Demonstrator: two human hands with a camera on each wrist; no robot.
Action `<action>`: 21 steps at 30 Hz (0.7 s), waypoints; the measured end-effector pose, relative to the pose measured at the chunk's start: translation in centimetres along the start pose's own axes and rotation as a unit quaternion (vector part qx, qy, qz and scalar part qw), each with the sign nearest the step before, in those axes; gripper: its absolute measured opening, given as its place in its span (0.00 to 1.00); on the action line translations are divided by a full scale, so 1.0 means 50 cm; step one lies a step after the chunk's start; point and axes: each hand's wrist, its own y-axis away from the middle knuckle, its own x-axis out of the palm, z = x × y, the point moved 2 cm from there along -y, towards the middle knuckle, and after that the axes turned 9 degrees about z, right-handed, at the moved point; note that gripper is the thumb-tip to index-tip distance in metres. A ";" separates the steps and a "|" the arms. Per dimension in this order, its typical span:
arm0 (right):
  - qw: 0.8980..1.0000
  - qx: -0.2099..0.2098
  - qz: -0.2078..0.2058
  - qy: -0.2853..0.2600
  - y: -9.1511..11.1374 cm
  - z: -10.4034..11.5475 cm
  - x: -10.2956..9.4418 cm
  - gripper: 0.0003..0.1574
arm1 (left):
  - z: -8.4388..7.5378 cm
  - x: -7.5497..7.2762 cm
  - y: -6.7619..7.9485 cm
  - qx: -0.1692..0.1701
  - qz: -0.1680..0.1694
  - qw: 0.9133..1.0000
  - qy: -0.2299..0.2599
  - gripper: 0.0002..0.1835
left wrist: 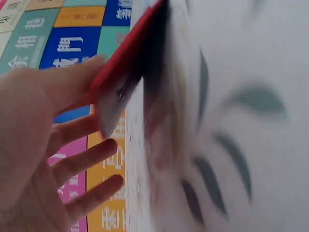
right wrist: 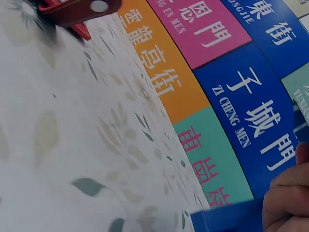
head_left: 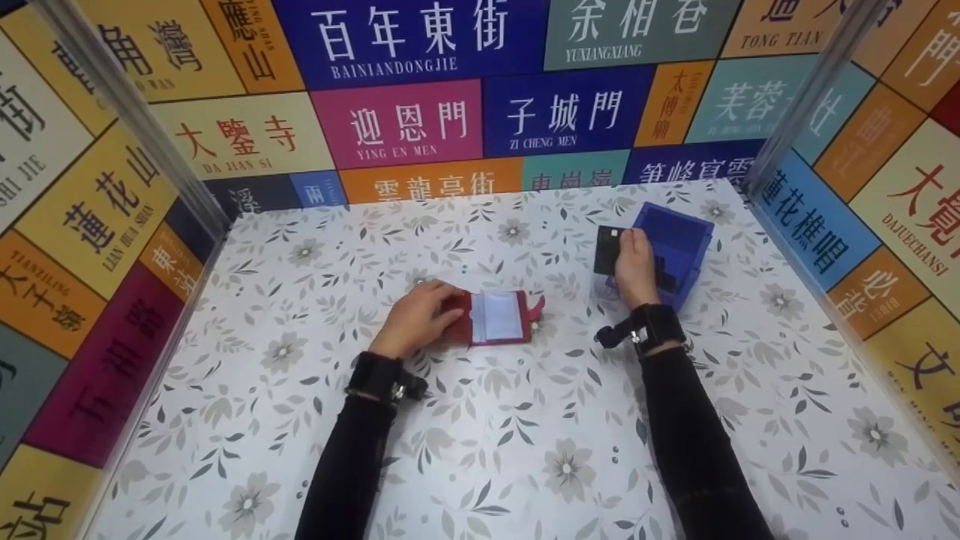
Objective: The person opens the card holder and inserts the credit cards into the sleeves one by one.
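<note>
A red card holder (head_left: 500, 318) lies spread open on the table, its clear plastic sleeves facing up. My left hand (head_left: 420, 319) pinches the holder's left cover by its edge; in the left wrist view the red cover (left wrist: 120, 72) stands tilted, with the other fingers spread beside it. At the right, a black card (head_left: 607, 251) with a small light patch is held between the thumb and fingers of my right hand (head_left: 636, 264). That hand is over the left side of a blue open box (head_left: 679, 225). Dark items (head_left: 664, 276) show inside the box, partly covered by the hand.
A white tablecloth (head_left: 566, 465) with grey flowers and leaves covers the table. Panels with coloured street-name signs (head_left: 409, 124) enclose it at the back and both sides. The holder's strap (head_left: 536, 307) sticks out to its right.
</note>
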 end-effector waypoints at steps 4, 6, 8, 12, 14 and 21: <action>0.998 -0.010 0.043 0.046 0.021 0.015 0.078 0.22 | -0.045 0.009 -0.014 -0.001 -0.090 0.996 0.001 0.12; 0.996 -0.013 0.069 0.050 0.036 0.025 0.118 0.21 | -0.068 0.014 -0.018 -0.002 -0.119 0.993 -0.002 0.10; 0.994 -0.024 0.093 0.056 0.051 0.033 0.154 0.19 | -0.086 0.018 -0.021 -0.001 -0.133 0.991 0.008 0.10; 0.986 -0.038 0.157 0.042 0.081 0.047 0.208 0.17 | -0.112 0.024 -0.025 0.004 -0.138 0.987 0.078 0.12; 0.980 -0.038 0.194 0.028 0.092 0.049 0.230 0.16 | -0.118 0.027 -0.026 -0.002 -0.136 0.984 0.116 0.13; 0.953 -0.062 0.295 -0.014 0.117 0.055 0.283 0.17 | -0.108 0.038 -0.032 -0.035 -0.121 0.962 0.244 0.14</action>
